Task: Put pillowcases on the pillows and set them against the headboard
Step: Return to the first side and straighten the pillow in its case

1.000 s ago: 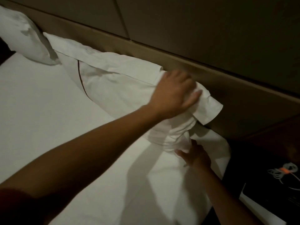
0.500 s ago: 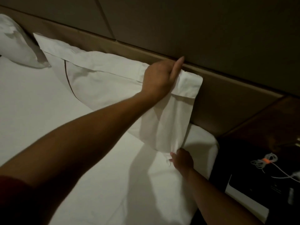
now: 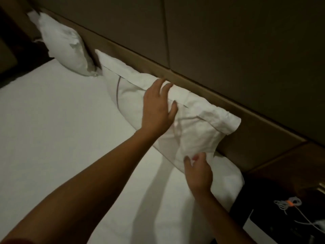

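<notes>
Pillow point(image 3: 190, 120) against headboard point(image 3: 202, 88) — hands flat

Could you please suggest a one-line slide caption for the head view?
Both hands, left hand and right hand, smooth a cased pillow leaning against the headboard.

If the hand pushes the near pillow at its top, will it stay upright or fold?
The pillow would probably fold: its case is wrinkled and slack. It looks soft and light, and leans on the headboard, so it likely sags instead of tipping.

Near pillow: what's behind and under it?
Behind the near pillow is the brown headboard, which it leans on; under it, the white sheet. The contact line and the gap behind are hidden.
</notes>
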The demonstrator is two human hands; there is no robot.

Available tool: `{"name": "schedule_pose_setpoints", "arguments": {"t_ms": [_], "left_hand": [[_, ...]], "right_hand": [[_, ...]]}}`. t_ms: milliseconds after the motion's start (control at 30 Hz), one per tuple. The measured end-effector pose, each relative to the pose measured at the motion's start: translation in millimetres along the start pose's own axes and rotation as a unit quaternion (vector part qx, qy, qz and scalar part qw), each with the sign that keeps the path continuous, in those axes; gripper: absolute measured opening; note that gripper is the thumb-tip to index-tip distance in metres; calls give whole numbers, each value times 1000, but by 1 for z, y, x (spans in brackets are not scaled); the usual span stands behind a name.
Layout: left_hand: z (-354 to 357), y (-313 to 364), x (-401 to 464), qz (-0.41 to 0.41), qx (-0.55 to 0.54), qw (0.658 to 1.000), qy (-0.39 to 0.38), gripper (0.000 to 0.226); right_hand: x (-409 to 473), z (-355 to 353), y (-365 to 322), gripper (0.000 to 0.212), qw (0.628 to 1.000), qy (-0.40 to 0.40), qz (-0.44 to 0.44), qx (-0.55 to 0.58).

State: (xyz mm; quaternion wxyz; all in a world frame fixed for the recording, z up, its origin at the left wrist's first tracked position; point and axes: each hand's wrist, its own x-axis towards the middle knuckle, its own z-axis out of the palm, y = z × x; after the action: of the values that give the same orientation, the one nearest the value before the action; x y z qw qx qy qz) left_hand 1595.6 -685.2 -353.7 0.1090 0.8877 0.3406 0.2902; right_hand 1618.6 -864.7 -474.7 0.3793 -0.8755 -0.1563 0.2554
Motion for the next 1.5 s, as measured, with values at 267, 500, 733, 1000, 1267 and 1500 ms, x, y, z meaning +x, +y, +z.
{"name": "schedule_pose_setpoints", "arguments": {"t_ms": [267,500,733,1000,1267,1500], "left_hand": [[-226,-135,-160,-268,127,955,26,62],[-426,-170,-292,-281,290,914,43,69],[-599,-156,-534,-363,327,865,112,69],[-797,-108,-817,-482,374,783,124,78],[-881,-107,-965,-548,374,728,176,81],[-961,-139,-1122,-623,368,667,181,76]], "right_hand": [[-158,44,-161,13,938,-239,-240,-76],[-341,94,-242,59,814,-300,-469,-163],[-587,135,-261,63,715,-325,-603,-138],[-905,180,-216,67,626,-390,-666,-111],[-1075,234,-204,70,570,-409,-707,-88],[-1247,330,-167,72,499,-467,-725,-89]]}}
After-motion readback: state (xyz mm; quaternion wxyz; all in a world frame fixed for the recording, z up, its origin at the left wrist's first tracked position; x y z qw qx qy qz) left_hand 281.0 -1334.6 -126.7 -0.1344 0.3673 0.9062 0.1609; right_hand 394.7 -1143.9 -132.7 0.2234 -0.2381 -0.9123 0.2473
